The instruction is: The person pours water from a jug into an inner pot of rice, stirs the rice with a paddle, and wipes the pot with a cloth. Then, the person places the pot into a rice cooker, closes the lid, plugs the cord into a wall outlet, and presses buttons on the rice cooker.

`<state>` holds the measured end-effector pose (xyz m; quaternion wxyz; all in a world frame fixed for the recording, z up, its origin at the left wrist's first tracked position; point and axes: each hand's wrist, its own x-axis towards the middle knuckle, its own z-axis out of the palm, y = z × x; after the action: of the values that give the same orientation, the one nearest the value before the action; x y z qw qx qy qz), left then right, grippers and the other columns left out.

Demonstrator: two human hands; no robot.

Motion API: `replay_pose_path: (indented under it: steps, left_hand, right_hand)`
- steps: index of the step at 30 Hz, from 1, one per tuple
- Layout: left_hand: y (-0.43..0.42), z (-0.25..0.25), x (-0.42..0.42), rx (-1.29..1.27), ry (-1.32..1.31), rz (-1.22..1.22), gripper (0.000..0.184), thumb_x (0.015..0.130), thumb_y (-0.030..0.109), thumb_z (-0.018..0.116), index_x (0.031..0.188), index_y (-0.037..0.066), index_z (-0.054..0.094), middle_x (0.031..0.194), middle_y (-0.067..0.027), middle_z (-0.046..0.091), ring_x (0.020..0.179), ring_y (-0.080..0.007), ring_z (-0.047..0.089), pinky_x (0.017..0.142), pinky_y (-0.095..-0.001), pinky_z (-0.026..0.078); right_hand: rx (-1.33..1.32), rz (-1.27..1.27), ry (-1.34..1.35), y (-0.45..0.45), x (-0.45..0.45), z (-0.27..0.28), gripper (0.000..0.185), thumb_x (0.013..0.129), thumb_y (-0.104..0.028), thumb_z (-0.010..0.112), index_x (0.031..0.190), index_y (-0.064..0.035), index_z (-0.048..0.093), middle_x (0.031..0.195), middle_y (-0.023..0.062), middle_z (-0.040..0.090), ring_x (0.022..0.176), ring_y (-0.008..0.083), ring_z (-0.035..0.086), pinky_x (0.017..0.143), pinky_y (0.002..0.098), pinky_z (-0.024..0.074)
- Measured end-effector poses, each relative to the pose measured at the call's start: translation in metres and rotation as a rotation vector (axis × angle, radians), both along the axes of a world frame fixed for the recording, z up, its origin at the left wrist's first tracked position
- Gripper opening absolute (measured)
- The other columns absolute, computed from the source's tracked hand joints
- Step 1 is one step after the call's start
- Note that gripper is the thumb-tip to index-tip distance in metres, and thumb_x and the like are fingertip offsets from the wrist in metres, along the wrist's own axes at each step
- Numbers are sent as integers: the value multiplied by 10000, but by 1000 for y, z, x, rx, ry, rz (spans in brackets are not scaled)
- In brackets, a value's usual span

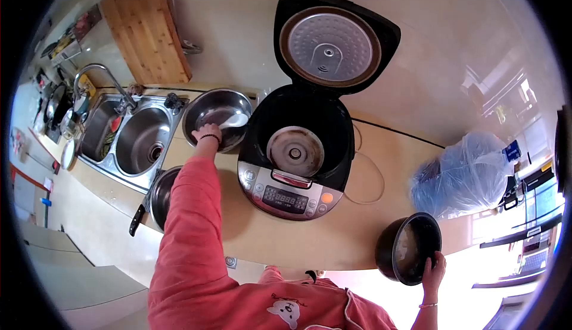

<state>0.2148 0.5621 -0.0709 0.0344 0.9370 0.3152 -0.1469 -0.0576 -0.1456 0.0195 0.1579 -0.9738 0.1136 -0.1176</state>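
My left hand reaches over a wide steel bowl, its fingers closed at the handle end of a white rice paddle. The paddle's broad end lies inside the bowl. On the right, my right hand grips the rim of a dark rice cooker inner pot, thumb on the inner side. This pot tilts at the counter's front edge, with something pale in its bottom. Between my hands stands a rice cooker, its lid raised and its heating plate bare.
Left of the steel bowl is a double sink with a faucet. A second metal bowl and a black-handled knife lie near my left arm. A filled plastic bag sits at right; a cutting board leans on the wall.
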Motion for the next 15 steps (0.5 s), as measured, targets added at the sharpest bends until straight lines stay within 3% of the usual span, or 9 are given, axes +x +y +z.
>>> replay_pose_path:
  steps: [1,3,5,6,7,8,10,11,15]
  left_hand:
    - [9,-4,0,-3,9,-5,360,913,221,356,1224,144,521,1257,-84,523,1169,-258,499,978,-539,299]
    - [28,-11,-2,-9,-208,112,319,911,224,355,1064,98,604,1161,-145,578,1026,-300,587,875,-477,432]
    - [42,15,-33,93,-280,-294,324,910,243,364,895,70,638,1024,-187,622,922,-336,616,748,-433,489]
    - [78,-25,-37,-32,-683,-146,314,894,258,420,811,50,640,834,-132,646,735,-279,639,602,-403,495]
    - [45,34,-75,-709,-702,255,249,869,248,487,856,39,621,629,-32,536,515,-162,537,439,-308,427]
    - [36,41,-100,-1076,-884,459,193,855,225,524,916,60,602,584,29,411,431,-68,376,373,-232,323]
    - [30,36,-151,-1282,-1079,550,233,889,204,512,1076,82,580,612,56,403,440,-39,344,369,-201,280]
    - [6,47,-172,-1271,-1202,630,193,899,224,513,1015,90,588,596,56,387,463,-41,345,407,-192,279]
    - [-121,101,-231,-1008,-1451,623,318,935,336,441,1100,93,562,683,43,403,559,-49,337,493,-189,277]
  right_hand:
    - [30,-58,-7,-5,-1,-7,380,844,-94,553,1193,23,457,1135,208,512,1058,358,499,901,395,419]
    - [-18,-137,-32,-13,-2,-21,455,835,-124,576,1235,21,416,1153,225,501,1106,376,452,938,420,377]
    - [-64,-224,-60,-29,-6,-35,627,825,-205,619,1326,20,318,1192,264,487,1169,399,411,985,438,336]
    - [143,-272,1,-44,-6,-46,548,842,-218,595,1285,19,379,1163,246,521,1069,376,503,919,394,398]
    - [318,-155,77,-44,0,-37,466,842,-171,580,1232,33,427,1080,208,568,993,322,539,895,363,406]
    - [672,-245,57,-41,5,-35,384,833,-99,560,1179,40,469,1060,162,571,955,244,534,869,329,414]
    - [772,-185,85,-58,7,-41,361,814,-15,517,1169,42,483,1031,144,582,946,208,531,853,309,422]
    - [736,-202,72,-44,13,-28,366,804,-9,513,1165,44,487,1035,145,585,957,220,538,865,316,423]
    - [776,-33,11,-56,24,-53,346,790,-29,519,1126,53,508,1007,140,595,949,214,543,871,311,416]
